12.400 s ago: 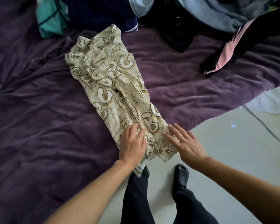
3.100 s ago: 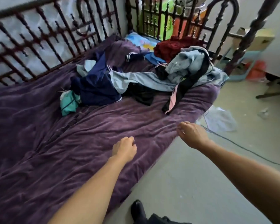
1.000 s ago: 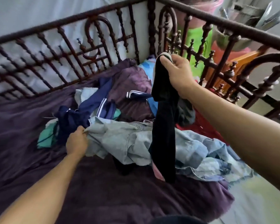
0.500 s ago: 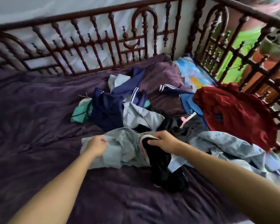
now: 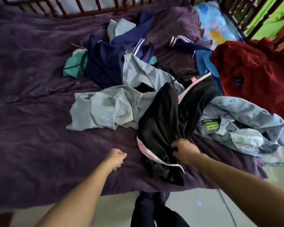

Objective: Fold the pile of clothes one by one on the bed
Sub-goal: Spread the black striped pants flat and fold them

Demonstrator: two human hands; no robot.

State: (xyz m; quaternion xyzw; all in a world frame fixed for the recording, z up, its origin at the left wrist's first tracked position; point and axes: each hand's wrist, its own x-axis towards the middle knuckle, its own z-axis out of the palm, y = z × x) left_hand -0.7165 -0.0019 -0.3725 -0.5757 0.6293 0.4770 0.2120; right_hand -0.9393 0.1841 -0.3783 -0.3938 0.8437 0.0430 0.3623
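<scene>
Left of the black pants we find bare blanket, open to its near edge. A denim shirt touches the pants' far-left side, navy clothes behind it. Right of the pants, a jean jacket and red cloth crowd the way.

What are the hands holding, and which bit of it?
The right hand grips the black garment by a bunch of cloth near its closer end, beside the pink stripe. The left hand holds nothing.
</scene>
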